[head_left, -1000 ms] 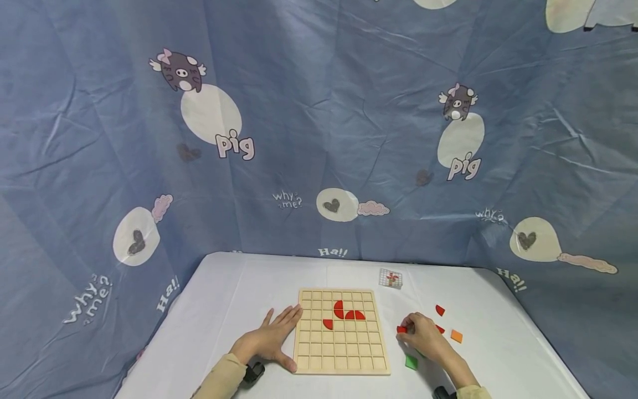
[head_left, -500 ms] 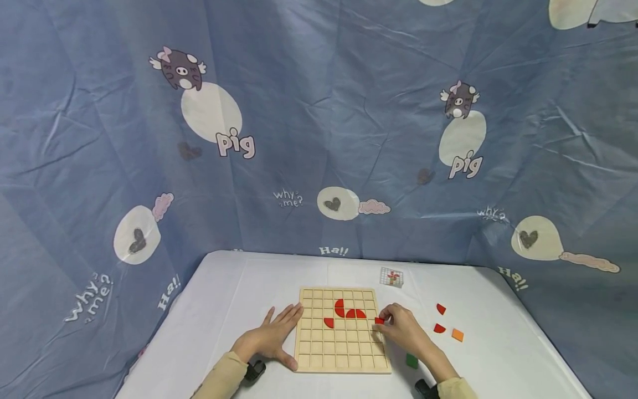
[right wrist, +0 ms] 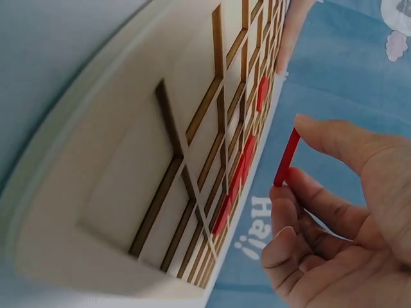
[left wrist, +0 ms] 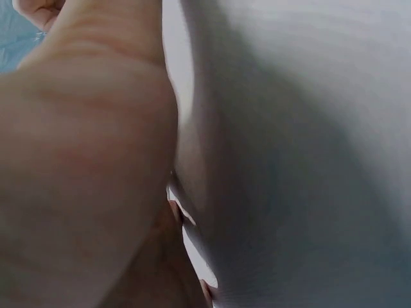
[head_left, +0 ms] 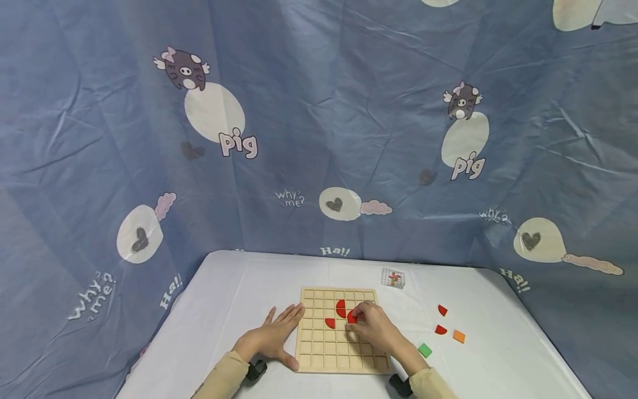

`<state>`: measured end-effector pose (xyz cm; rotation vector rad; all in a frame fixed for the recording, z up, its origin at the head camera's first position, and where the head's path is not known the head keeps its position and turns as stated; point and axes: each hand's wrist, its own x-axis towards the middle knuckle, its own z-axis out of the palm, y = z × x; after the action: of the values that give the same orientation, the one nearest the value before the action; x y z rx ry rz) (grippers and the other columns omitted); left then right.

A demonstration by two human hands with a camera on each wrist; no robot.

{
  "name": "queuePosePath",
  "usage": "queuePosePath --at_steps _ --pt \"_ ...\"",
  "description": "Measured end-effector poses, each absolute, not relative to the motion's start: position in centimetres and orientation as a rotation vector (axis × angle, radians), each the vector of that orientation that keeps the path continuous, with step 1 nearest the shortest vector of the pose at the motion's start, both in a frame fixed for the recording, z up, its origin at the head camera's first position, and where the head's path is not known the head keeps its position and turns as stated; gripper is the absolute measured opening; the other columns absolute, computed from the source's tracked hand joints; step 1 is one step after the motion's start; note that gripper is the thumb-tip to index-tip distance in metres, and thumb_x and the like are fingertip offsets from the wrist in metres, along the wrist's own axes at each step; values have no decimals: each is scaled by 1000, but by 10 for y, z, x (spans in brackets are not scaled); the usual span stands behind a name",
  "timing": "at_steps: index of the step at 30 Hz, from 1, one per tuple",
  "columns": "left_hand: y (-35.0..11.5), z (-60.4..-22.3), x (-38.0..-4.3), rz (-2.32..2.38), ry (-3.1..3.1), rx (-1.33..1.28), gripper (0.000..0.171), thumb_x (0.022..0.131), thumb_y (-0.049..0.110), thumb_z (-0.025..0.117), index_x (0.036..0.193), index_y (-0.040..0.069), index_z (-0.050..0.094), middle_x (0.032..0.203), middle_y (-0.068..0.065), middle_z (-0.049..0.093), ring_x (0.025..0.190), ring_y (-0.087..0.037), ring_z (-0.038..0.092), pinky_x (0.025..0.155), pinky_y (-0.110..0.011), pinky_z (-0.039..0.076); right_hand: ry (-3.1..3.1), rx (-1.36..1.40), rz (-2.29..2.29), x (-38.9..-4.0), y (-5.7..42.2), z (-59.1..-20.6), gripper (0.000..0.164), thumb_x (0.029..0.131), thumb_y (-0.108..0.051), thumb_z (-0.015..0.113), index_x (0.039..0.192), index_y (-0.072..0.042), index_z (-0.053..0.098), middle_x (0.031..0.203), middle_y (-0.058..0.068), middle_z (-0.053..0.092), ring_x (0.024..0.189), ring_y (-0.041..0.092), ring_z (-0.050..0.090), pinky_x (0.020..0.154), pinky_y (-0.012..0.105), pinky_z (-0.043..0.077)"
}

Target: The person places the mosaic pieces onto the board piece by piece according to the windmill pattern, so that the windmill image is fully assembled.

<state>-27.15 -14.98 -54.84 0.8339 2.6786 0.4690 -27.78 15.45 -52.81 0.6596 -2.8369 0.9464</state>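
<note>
Beige left sleeve (head_left: pixel 221 377) and beige right sleeve (head_left: pixel 431 382) at the near edge, with black left wristband (head_left: pixel 256 370) and black right wristband (head_left: pixel 401 385) adjoining. Underneath, white tablecloth (head_left: pixel 224 288). Centred ahead, wooden grid board (head_left: pixel 330 349), laid flat and divided into square cells. Left hand (head_left: pixel 271 337): released, fingers straight and spread, palm down at the left edge of the board, fingertips touching that edge, thumb at the near left corner. In the left wrist view, heel of the hand close to the lens, dim, low over the cloth. Just right of the right forearm, green square tile (head_left: pixel 425 350), flat on the cloth; farther right, orange square tile (head_left: pixel 459 336). Right hand (head_left: pixel 374 329): grasping a thin red piece (right wrist: pixel 287 157) by opposite ends between thumb and fingertips. Position of the held piece: above the board, apart from its surface, edge-on in the right wrist view; exact cell below not discernible. On the board, single red quarter-circle (head_left: pixel 330 323), and beyond it a stacked red pair (head_left: pixel 341 308) forming a half-disc. Right of the board, nearer loose red piece (head_left: pixel 441 330) and farther loose red piece (head_left: pixel 442 310). Past the far right corner, printed pattern card (head_left: pixel 393 278) with red pinwheel figure. At the back, blue pig-print curtain (head_left: pixel 319 111), hung wrinkled behind the table.
</note>
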Motion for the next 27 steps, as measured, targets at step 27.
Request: queuePosePath --at_steps 27 --pt "-148 -546 -270 451 2686 822 134 59 69 75 156 7 6 164 -10 4 151 -32 5 117 -65 0 -2877 763 877 -284 129 -539 23 79 -20 80 90 -5 67 85 0 56 71 5 46 58 17 44"
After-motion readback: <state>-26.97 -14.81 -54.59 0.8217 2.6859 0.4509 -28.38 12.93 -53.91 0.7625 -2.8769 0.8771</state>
